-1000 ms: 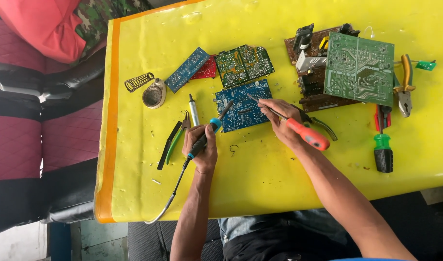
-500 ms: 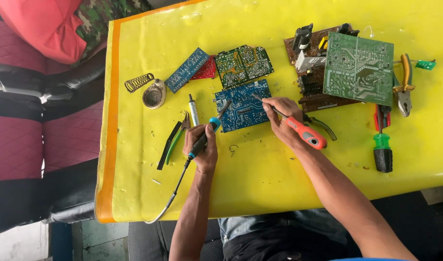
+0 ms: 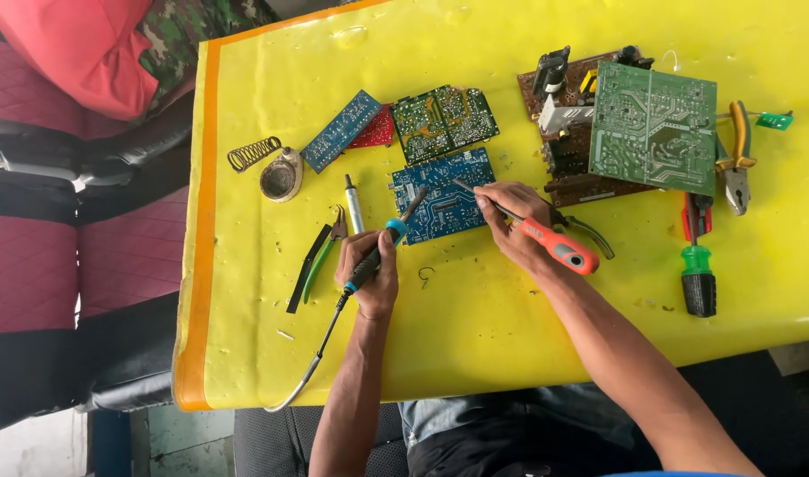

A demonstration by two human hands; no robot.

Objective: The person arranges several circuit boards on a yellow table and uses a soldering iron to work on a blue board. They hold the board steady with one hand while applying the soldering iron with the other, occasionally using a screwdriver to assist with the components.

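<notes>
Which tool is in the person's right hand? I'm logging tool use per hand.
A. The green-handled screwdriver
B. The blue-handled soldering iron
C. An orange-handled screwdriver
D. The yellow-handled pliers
C. The right hand grips the orange-handled screwdriver, its shaft reaching onto the blue circuit board; the soldering iron is in the left hand.

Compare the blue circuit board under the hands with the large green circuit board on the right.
The blue circuit board is smaller; the green circuit board is clearly larger. The blue one lies flat on the yellow table; the green one rests on a brown board. The soldering iron and screwdriver tips reach the blue one; nothing touches the green one. Both are rectangular.
</notes>
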